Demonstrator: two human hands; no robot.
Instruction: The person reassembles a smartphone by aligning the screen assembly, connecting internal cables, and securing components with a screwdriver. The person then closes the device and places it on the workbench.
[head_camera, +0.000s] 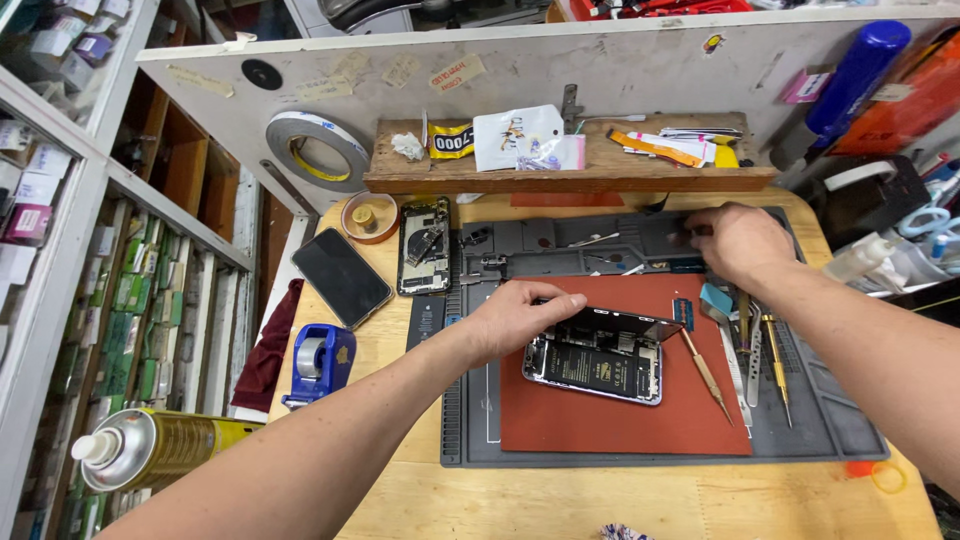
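1. Your left hand (515, 318) is closed on the lifted screen panel (625, 318) of the opened phone (600, 365), fingers pinching its upper edge. You hold it tilted up, likely so the panel stays clear of the parts beneath it without swinging fully away.
2. The phone lies just below and to the right of that hand on the red mat (610, 420), which gives it a soft, flat bed (and keeps small parts visible).
3. Your right hand (735, 240) is well apart from the left, up at the far compartments of the grey work mat (830, 420). Its fingers are curled downward; whether they grip anything I cannot tell.
4. Just below your right hand lie the tweezers (735, 365) and screwdrivers (778, 365), lined up within easy reach.
5. Left of your left hand sit a second opened phone (424, 246) and a dark phone (342, 277), set off the mat.
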